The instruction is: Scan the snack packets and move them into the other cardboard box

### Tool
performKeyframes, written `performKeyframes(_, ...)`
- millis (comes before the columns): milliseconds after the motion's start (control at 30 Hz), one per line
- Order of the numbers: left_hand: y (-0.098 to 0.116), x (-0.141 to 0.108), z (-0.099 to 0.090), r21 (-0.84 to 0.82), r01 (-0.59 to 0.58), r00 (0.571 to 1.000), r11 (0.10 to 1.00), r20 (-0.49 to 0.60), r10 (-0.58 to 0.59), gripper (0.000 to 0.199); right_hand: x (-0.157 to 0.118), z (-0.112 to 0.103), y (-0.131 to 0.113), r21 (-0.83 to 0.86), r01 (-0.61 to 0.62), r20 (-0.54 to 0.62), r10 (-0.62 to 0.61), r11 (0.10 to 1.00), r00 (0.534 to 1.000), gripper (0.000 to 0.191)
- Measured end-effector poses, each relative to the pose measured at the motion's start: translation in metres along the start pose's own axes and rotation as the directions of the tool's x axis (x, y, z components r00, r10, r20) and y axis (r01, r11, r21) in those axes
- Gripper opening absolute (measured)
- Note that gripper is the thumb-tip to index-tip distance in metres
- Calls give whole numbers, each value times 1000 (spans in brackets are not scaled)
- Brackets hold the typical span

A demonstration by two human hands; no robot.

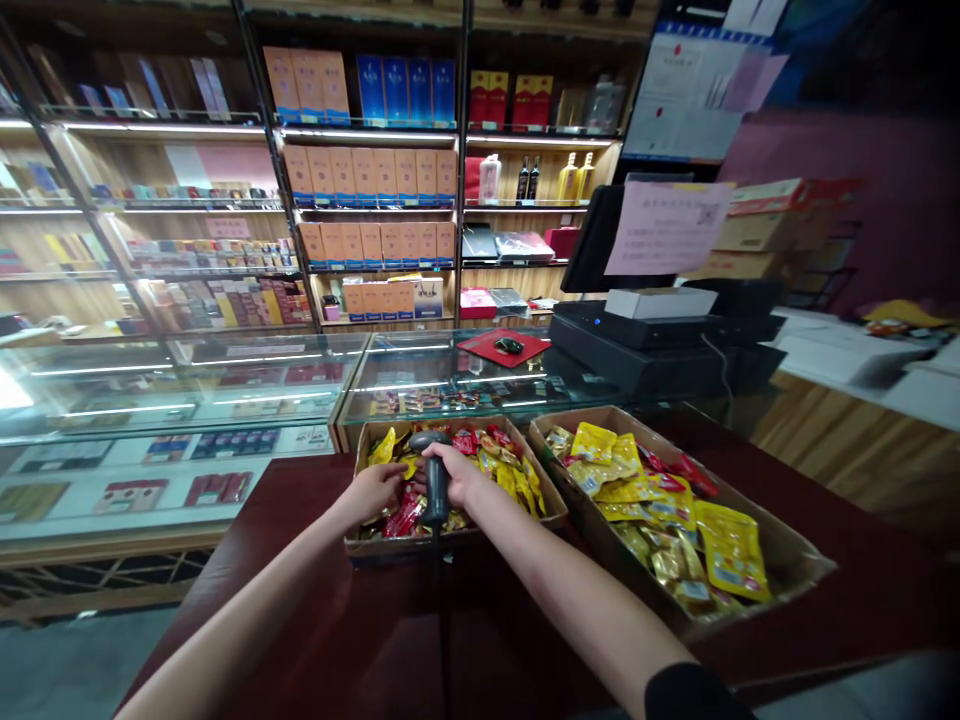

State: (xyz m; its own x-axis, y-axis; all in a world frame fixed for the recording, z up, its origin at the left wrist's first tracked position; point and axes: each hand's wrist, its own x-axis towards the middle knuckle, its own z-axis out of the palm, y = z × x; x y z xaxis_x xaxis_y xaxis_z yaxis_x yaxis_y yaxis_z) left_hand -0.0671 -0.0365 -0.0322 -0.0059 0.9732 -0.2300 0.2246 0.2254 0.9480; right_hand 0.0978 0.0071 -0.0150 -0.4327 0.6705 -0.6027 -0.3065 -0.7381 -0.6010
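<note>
My right hand (456, 477) is wrapped round the handle of a dark grey handheld barcode scanner (435, 490). Its head points away from me, over an open cardboard box (480, 545), and a cord runs down from the handle. Inside that box lie small yellow, red and gold snack packets (506, 478). At the box's left side my left hand (377, 490) has its fingers bent together at a small yellow packet (409, 467); the scanner and fingers partly hide it. To the right stands a longer open box (795, 560) of similar packets.
Both boxes stand on a dark red tabletop (352, 640). Beyond it are a glass display counter (405, 365), a mouse (508, 345) on a red pad and a black till with a monitor (596, 240). Shelves of boxed goods (375, 175) line the back wall.
</note>
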Motion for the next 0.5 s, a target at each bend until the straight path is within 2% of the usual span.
performKeyframes(133, 20, -7, -9, 207, -71, 997, 976, 22, 68, 33, -29, -14, -18, -99, 89, 12, -88, 991, 996, 9)
performKeyframes(200, 33, -5, -10, 334, -149, 987, 931, 0, 158, 35, -45, -20, -31, -192, 151, -3, -155, 970, 988, 4)
performKeyframes(267, 45, 1, -7, 414, -261, 958, 872, -1, 287, 36, -61, -25, -43, -274, 208, 0, -216, 939, 976, 1)
performKeyframes(333, 57, 10, -1, 366, -380, 922, 849, 79, 379, 42, -75, -28, -54, -324, 262, 40, -263, 909, 964, 5)
performKeyframes(400, 67, 18, 7, 223, -391, 911, 893, 229, 342, 52, -85, -30, -61, -344, 303, 100, -286, 889, 953, 10)
performKeyframes(500, 74, 27, 19, 95, -185, 876, 978, 467, 120, 58, -96, -36, -65, -351, 336, 193, -284, 874, 939, 18)
